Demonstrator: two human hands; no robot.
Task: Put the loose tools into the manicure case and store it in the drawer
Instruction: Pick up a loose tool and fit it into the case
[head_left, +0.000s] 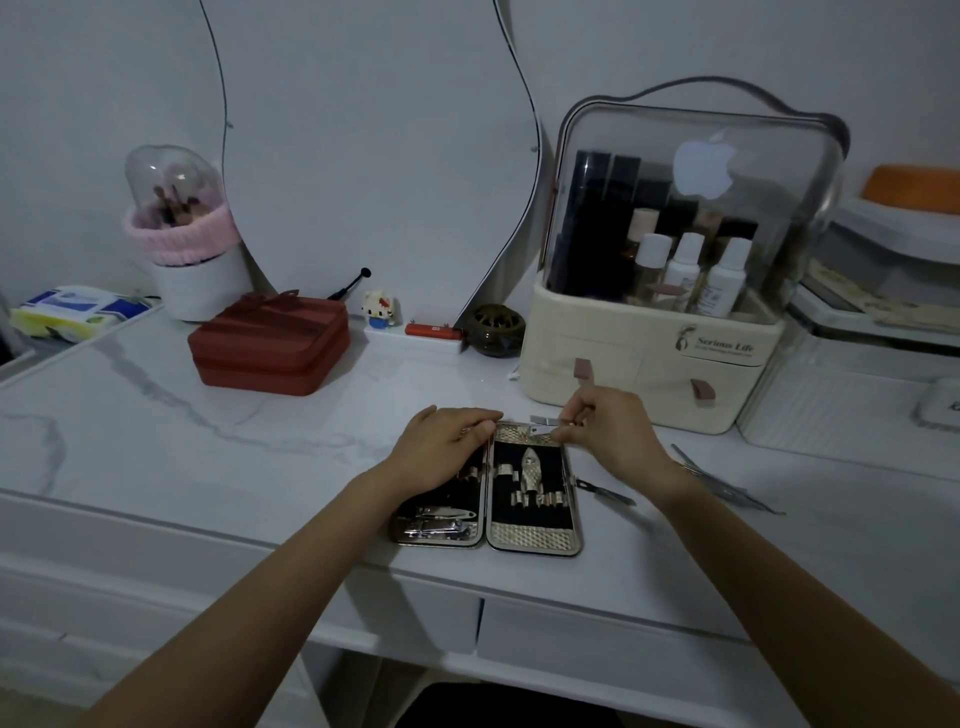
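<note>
The manicure case (535, 540) lies open on the white marble-look table (208, 467), near its front edge. Its left half holds nail clippers (441, 522); its right half has metal loops on black lining. My left hand (441, 452) rests on the top of the case's left half, fingers curled over its edge. Over the top edge of the right half, my right hand (608, 431) pinches a small flat metal tool (545, 430). Loose tools lie on the table to the right: a short one (605, 491) beside the case and long thin ones (727, 480) farther right.
A cream cosmetics organiser (649, 364) with small drawers stands behind my right hand. A red zip case (270, 348), a brush holder (192, 260) and a tissue pack (78, 309) sit at the back left. Two shut desk drawers (597, 639) lie below the table's edge.
</note>
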